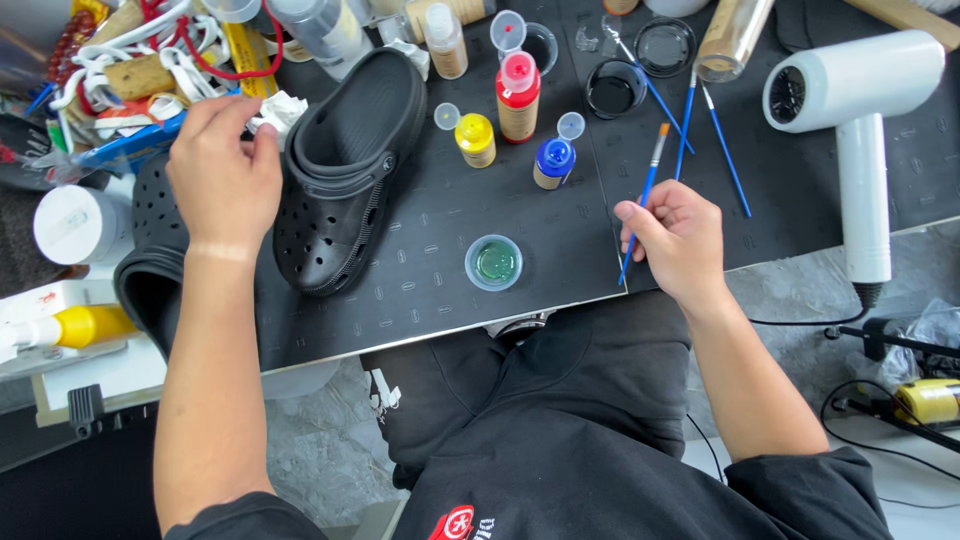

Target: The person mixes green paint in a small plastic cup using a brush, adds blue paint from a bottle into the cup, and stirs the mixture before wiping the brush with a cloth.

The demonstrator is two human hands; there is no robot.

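left hand up top-left, fingers curled round a crumpled white tissue, pinched at the fingertips & pressed against the heel rim of the black clog. clog sits just right of that hand on the black mat, heel end away from the person, toe end w/ holes toward them. second black clog lies under and left of the left wrist, mostly hidden by the forearm.

right hand over at the mat's right edge, fingers closed in a pen-style pinch on a blue-handled paintbrush, orange ferrule end pointing up and away, handle tip poking down below the fingers.

btwn the two hands: small clear cup of greenish liquid, nearer the right hand. beyond it, open yellow paint bottle, red bottle, blue bottle, caps flipped. spare blue brushes lie just beyond the right hand, white hair dryer well off to its right.
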